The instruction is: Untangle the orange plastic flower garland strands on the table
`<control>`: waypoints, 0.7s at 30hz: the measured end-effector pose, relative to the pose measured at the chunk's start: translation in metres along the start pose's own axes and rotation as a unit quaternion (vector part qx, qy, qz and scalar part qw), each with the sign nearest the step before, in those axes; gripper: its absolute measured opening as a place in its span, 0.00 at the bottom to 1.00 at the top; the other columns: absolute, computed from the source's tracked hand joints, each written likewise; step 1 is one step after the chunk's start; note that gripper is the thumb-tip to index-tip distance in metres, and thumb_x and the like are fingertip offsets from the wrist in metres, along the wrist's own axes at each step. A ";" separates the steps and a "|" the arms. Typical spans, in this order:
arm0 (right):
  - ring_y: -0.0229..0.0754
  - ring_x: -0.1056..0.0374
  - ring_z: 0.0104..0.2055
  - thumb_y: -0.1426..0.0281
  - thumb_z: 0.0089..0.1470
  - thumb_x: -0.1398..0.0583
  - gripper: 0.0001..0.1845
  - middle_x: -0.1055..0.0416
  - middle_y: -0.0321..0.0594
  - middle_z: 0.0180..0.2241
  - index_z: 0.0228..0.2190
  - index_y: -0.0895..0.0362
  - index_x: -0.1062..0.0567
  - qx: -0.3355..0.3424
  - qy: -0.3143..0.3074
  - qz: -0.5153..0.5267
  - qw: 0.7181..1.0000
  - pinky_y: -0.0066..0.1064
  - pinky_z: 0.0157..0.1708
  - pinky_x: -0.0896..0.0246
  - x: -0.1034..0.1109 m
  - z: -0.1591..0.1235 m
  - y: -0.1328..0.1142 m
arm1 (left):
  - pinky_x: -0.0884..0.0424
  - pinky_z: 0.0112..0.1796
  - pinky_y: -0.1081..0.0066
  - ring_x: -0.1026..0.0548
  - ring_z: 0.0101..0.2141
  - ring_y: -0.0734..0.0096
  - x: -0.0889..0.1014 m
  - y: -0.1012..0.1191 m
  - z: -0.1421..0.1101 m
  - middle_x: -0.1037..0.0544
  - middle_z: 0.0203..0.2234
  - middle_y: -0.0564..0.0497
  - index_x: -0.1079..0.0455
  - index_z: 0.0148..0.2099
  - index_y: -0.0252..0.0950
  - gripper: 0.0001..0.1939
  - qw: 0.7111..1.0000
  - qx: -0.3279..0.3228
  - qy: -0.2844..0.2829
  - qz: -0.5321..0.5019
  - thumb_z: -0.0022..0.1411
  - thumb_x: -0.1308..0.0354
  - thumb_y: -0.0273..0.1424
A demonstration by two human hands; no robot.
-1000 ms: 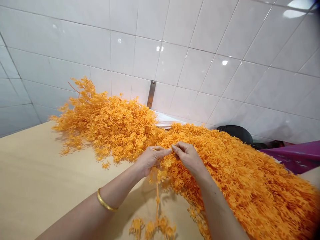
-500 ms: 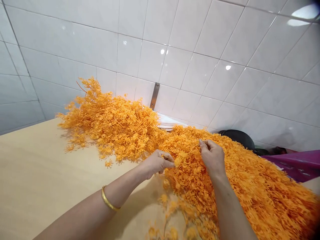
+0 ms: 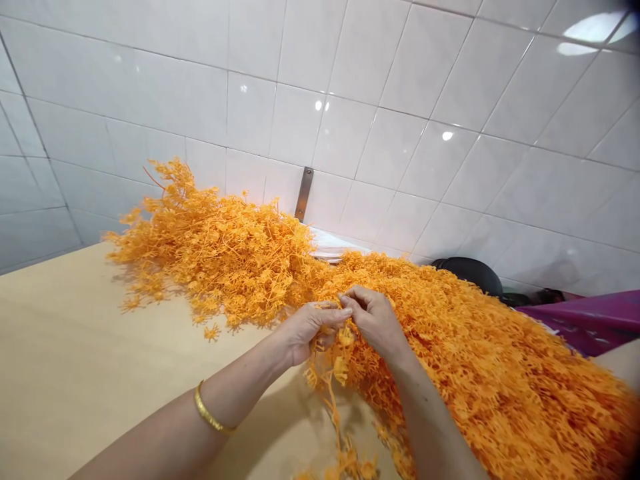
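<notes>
My left hand (image 3: pixel 315 327) is closed around an orange artificial flower sprig (image 3: pixel 336 400), whose stem and small blossoms hang down below the fingers. My right hand (image 3: pixel 373 320) meets it at the fingertips, thumb and forefinger pinched together; what lies between them is too small or hidden to make out. Behind and to the right of both hands spreads a large heap of orange artificial flowers (image 3: pixel 500 360). A second, looser pile of orange sprigs (image 3: pixel 225 247) lies to the left of it. A gold bangle circles my left forearm.
The piles rest on a pale wooden table (image 3: pixel 100 373). White wall tiles (image 3: pixel 260 113) rise behind it, with a metal bracket (image 3: pixel 304 193) fixed low. Black round objects (image 3: pixel 470 275) and a purple cloth (image 3: pixel 590 320) stand behind the heap at right.
My right hand has moved left, from over the heap to my left hand, and their fingertips now meet. The hanging sprig has swung and hangs more still. The view has shifted slightly.
</notes>
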State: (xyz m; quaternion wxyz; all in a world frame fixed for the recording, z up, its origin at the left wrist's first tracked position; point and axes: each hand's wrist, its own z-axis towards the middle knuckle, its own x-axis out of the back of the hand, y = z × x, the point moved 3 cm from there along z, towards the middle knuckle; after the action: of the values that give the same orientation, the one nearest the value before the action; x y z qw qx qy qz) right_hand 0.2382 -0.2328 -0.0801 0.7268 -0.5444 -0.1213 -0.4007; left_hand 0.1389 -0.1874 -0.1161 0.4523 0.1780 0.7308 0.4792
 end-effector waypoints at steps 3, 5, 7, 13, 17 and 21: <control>0.33 0.52 0.19 0.66 0.49 0.49 0.15 0.48 0.31 0.15 0.15 0.57 0.43 0.015 0.030 -0.043 0.999 0.25 0.20 0.58 -0.001 0.001 0.002 | 0.60 0.16 0.77 0.51 0.12 0.87 0.002 -0.006 0.002 0.43 0.11 0.61 0.38 0.23 0.33 0.11 0.997 0.047 0.040 0.038 0.39 0.38 0.31; 0.33 0.53 0.19 0.65 0.50 0.50 0.16 0.49 0.30 0.14 0.15 0.56 0.44 0.012 0.074 -0.064 0.995 0.26 0.20 0.59 -0.001 0.001 0.005 | 0.59 0.16 0.77 0.48 0.12 0.86 0.004 -0.007 0.005 0.42 0.10 0.60 0.39 0.21 0.33 0.09 0.994 0.053 0.053 0.076 0.40 0.40 0.30; 0.32 0.53 0.18 0.65 0.51 0.51 0.16 0.50 0.30 0.14 0.15 0.56 0.46 0.002 0.117 -0.079 0.990 0.26 0.20 0.60 -0.004 0.001 0.007 | 0.56 0.16 0.78 0.45 0.12 0.85 0.007 -0.005 0.007 0.41 0.09 0.59 0.37 0.20 0.32 0.08 0.993 0.038 0.049 0.097 0.41 0.41 0.29; 0.34 0.51 0.18 0.65 0.52 0.52 0.15 0.46 0.31 0.15 0.16 0.56 0.44 -0.003 0.209 -0.152 0.966 0.26 0.21 0.59 0.002 0.000 0.014 | 0.55 0.15 0.77 0.47 0.11 0.84 -0.002 0.011 -0.010 0.42 0.08 0.59 0.32 0.21 0.33 0.08 0.988 0.027 -0.044 0.149 0.39 0.38 0.32; 0.36 0.49 0.18 0.63 0.49 0.50 0.15 0.44 0.33 0.14 0.15 0.56 0.40 -0.075 0.265 -0.192 0.942 0.28 0.20 0.58 0.039 0.001 0.027 | 0.55 0.15 0.77 0.45 0.11 0.84 -0.010 0.013 -0.017 0.38 0.09 0.56 0.30 0.25 0.31 0.09 0.971 0.032 -0.131 0.200 0.39 0.37 0.31; 0.39 0.44 0.19 0.66 0.46 0.48 0.09 0.41 0.33 0.13 0.27 0.56 0.31 -0.080 0.220 -0.212 0.949 0.28 0.22 0.54 0.054 0.000 0.025 | 0.51 0.15 0.79 0.42 0.12 0.83 0.016 0.016 0.000 0.33 0.12 0.52 0.31 0.28 0.31 0.12 0.993 0.028 0.011 0.114 0.51 0.46 0.37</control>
State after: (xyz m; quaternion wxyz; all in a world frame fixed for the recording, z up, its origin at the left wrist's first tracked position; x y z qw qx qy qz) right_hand 0.2911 -0.2548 -0.0636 0.5883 -0.4606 -0.0384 -0.6635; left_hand 0.1277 -0.1689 -0.1101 0.3814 0.2669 0.7240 0.5090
